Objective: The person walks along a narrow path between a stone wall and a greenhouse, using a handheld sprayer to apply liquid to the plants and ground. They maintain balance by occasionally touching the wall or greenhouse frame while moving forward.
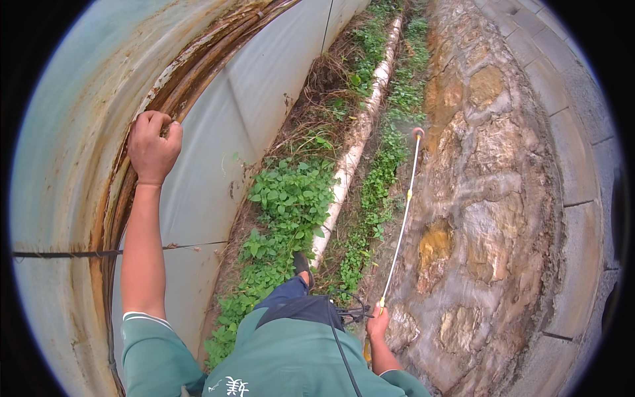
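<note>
My left hand is raised and closed, its fingers curled over a rusty pipe that runs along the plastic sheeting. Low on the right, my right hand grips the handle end of a long, thin white spray wand. The wand points forward and slightly right, ending in a round reddish nozzle. Faint haze hangs beside that nozzle, above low green weeds. Part of the wand's handle is hidden inside my fingers.
Pale sheeting walls off the left, crossed by a dark cord. A whitish pipe lies along the ground between leafy weeds. Rough stone walling rises on the right, topped by grey blocks. A black hose loops near my waist.
</note>
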The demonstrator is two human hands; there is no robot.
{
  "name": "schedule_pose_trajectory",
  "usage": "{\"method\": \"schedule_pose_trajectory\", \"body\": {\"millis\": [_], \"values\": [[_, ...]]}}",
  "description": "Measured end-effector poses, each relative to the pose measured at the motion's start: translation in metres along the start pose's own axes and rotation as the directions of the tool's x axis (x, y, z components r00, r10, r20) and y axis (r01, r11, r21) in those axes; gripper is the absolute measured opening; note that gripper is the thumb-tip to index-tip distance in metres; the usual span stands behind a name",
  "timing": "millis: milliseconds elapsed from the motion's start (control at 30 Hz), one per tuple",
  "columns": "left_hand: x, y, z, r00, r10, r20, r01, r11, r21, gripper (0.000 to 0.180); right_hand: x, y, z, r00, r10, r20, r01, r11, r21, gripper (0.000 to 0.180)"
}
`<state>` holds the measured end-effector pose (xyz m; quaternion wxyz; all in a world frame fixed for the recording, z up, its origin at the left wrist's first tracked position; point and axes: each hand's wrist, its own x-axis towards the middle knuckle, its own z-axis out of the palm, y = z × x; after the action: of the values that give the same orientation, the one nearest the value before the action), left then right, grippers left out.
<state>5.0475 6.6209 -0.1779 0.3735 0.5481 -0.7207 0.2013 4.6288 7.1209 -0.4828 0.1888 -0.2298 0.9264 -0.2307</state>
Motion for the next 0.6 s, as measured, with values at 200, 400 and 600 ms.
{"method": "schedule_pose_trajectory", "body": {"millis": [200, 400, 600], "values": [[-0.002, -0.004, -0.002, 0.999, -0.011, 0.045, 0.013, 0.998, -0.056, 0.012, -0.09, 0.056, -0.008, 0.957, 0.152, 0.246, -0.19, 0.972, 0.138, 0.036], [0.002, 0.001, -0.004, 0.991, -0.072, 0.112, 0.069, 0.997, 0.032, 0.015, -0.095, 0.063, -0.016, 0.799, 0.181, 0.574, -0.402, 0.87, 0.286, 0.036], [0.009, 0.013, -0.014, 0.988, 0.154, 0.027, -0.151, 0.985, -0.085, 0.018, -0.157, 0.095, -0.049, 0.848, 0.038, 0.529, -0.084, 0.994, 0.065, 0.041]]}}
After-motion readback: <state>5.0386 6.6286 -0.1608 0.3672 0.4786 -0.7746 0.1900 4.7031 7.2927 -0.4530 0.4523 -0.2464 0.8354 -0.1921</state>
